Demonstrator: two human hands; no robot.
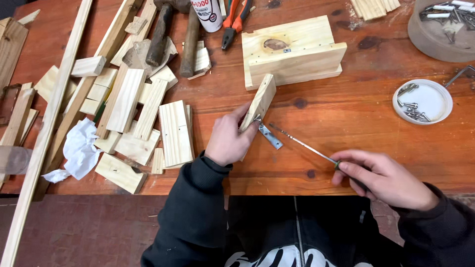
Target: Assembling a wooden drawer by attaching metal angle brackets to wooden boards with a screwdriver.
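1. My left hand [228,141] gripped a small wooden slat [259,103], tilted on edge on the table [346,109], a metal hinge [267,134] at its lower end.
2. My right hand [383,178] clenched a thin screwdriver [303,143], tip just beside the hinge.
3. A wooden box [292,52] sat just behind the slat.

Wooden workbench [346,99] bears pine offcuts [148,109], hammers [161,34].

Reddish wooden workbench [376,99] (cluttered), dark floor [99,227]
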